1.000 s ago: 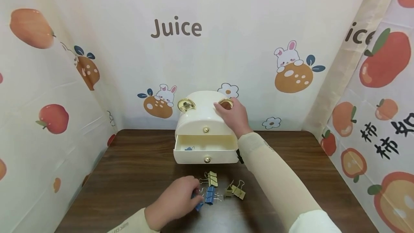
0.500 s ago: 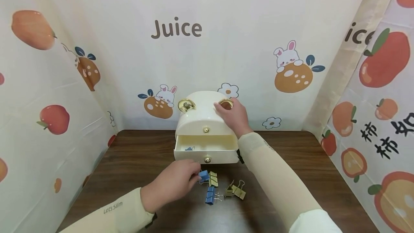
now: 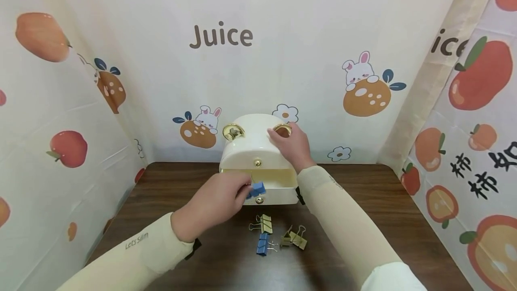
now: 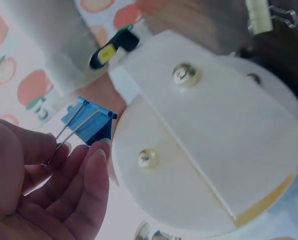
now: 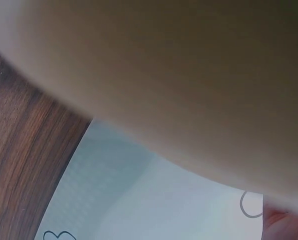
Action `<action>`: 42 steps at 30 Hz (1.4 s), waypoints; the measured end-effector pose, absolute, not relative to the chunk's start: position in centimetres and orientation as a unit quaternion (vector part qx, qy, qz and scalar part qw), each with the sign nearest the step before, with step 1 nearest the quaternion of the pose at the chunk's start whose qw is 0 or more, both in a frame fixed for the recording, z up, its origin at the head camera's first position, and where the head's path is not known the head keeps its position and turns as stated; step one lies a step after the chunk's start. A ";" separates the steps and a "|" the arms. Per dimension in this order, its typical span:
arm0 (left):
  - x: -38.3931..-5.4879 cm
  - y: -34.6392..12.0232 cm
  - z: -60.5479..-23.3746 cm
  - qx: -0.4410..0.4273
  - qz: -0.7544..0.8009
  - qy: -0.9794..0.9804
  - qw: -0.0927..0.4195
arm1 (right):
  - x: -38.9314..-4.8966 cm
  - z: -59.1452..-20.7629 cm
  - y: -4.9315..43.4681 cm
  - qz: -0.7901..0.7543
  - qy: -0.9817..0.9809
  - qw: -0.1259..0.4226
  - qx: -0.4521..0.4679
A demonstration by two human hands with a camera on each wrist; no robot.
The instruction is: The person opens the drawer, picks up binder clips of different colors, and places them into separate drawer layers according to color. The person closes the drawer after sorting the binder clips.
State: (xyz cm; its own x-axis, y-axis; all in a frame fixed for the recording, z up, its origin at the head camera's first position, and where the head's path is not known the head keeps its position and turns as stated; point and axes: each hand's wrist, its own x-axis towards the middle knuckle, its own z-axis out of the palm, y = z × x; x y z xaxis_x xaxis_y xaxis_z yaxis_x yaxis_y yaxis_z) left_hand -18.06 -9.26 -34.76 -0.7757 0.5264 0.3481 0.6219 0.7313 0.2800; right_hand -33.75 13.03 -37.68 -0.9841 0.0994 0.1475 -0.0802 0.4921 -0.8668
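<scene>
My left hand (image 3: 214, 199) pinches a blue binder clip (image 3: 257, 188) by its wire handles, in front of the pulled-out lower drawer (image 3: 282, 196). In the left wrist view the clip's blue body (image 4: 91, 122) points away from the fingertips. A cream, round-topped mini drawer box (image 3: 252, 143) stands at the table's back, its upper drawer closed. My right hand (image 3: 295, 145) grips the gold ear (image 3: 282, 126) at the box's top right. The left hand covers the drawer's left part. Mostly a blurred pale shape fills the right wrist view.
On the table before the box lie another blue binder clip (image 3: 262, 244), a yellow binder clip (image 3: 265, 224) and a bunch of yellow binder clips (image 3: 296, 238). A second gold ear (image 3: 233, 132) sits at the box's top left. A printed curtain (image 3: 315, 57) hangs behind.
My left hand has lifted the blue binder clip from the table and carried it forward and up to the open drawer, covering a blue clip seen inside earlier. My right hand has stayed put.
</scene>
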 end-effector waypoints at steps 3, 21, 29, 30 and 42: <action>-18.4 -9.2 -34.3 -0.297 -0.211 -0.921 0.137 | -33.7 -37.6 13.0 0.501 -0.861 0.086 -0.006; -21.3 -8.4 -34.9 -0.316 -0.206 -0.891 0.251 | -33.8 -37.7 13.0 0.499 -0.862 0.093 -0.002; -21.9 -7.5 -35.4 -0.335 -0.186 -0.889 0.250 | -33.8 -37.6 13.0 0.500 -0.862 0.087 -0.007; -22.0 -7.4 -35.5 -0.337 -0.185 -0.888 0.252 | -33.8 -37.6 13.0 0.500 -0.862 0.087 -0.006; -22.8 -6.5 -37.9 -0.356 -0.139 -0.885 0.265 | -33.8 -37.7 13.1 0.501 -0.861 0.091 -0.002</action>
State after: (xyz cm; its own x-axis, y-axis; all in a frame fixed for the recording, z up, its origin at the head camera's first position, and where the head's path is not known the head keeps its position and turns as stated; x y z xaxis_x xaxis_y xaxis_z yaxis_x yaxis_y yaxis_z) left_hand -22.82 -6.50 -37.88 -0.6057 0.5569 0.5683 0.7042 0.7078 0.0570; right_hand -33.85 13.14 -37.74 -0.9833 0.0956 0.1548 -0.0874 0.4980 -0.8628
